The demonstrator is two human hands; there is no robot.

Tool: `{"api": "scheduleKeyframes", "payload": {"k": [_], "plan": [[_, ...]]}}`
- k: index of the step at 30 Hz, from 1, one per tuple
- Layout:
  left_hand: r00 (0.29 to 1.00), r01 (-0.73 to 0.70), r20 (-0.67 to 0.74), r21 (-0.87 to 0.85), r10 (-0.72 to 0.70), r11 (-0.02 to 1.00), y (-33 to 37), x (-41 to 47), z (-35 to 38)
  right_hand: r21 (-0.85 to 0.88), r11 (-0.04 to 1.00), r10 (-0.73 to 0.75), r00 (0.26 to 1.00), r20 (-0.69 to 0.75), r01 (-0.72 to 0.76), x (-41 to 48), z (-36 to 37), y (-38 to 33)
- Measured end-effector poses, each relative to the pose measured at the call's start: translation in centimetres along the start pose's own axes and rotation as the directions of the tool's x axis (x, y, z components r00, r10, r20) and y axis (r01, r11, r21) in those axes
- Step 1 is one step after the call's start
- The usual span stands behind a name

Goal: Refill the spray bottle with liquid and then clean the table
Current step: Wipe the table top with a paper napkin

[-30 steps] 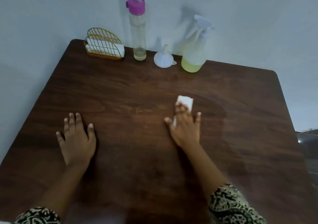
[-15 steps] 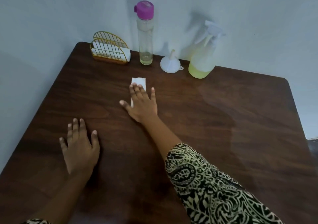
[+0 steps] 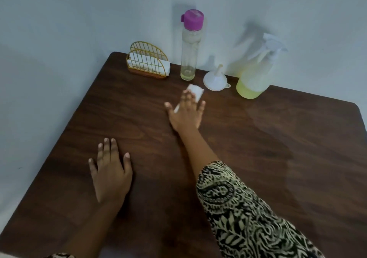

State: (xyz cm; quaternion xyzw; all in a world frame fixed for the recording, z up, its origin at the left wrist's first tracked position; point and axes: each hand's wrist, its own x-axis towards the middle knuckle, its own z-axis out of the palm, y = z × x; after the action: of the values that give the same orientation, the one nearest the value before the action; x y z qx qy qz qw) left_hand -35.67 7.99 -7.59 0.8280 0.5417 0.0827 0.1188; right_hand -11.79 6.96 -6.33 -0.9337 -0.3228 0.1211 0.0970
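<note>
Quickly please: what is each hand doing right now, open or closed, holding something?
Left hand: open, flat on the table, holding nothing.
Right hand: open, fingers pressing a white tissue against the table.

I see my right hand [image 3: 186,112] flat on a tissue [image 3: 195,91] on the table [image 3: 278,158]. Just beyond it stand a bottle [image 3: 189,59] and funnel [image 3: 215,80]; the spray bottle [image 3: 256,75] is farther right, the napkin holder [image 3: 148,63] beyond-left. My left hand [image 3: 111,170] lies nearer, leftward.

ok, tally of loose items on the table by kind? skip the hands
Bottles: 2, the tall bottle with the pink cap and the spray bottle
Funnel: 1
Napkin holder: 1
Wiping tissue: 1, under the right hand
Total: 5
</note>
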Motion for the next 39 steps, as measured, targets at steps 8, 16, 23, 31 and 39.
{"api": "scheduleKeyframes", "payload": {"k": [8,16,23,31,39], "plan": [[0.978,0.078,-0.125,-0.516,-0.165,0.853,-0.8,-0.4,-0.8,-0.065,0.750,-0.644,0.749,0.157,0.658,-11.7,3.3,-3.4],[0.965,0.040,-0.167,-0.669,-0.203,0.742,-1.3,-1.1,-1.3,-0.084,0.964,-0.248,0.966,0.077,0.254,-8.4,1.3,1.4],[0.977,0.057,-0.155,-0.483,-0.149,0.874,-5.1,-5.0,-2.1,-0.088,0.769,-0.608,0.766,0.206,0.634,-22.1,4.7,-1.5],[0.998,0.054,-0.027,-0.034,-0.055,0.998,-6.1,-9.4,-1.9,-0.138,0.969,-0.196,0.977,0.081,0.206,-18.8,0.6,8.7],[0.991,0.131,-0.017,-0.040,-0.131,0.991,-6.0,-9.6,-2.1,0.022,0.897,-0.440,0.886,0.144,0.442,-15.8,5.1,-8.7]]}}
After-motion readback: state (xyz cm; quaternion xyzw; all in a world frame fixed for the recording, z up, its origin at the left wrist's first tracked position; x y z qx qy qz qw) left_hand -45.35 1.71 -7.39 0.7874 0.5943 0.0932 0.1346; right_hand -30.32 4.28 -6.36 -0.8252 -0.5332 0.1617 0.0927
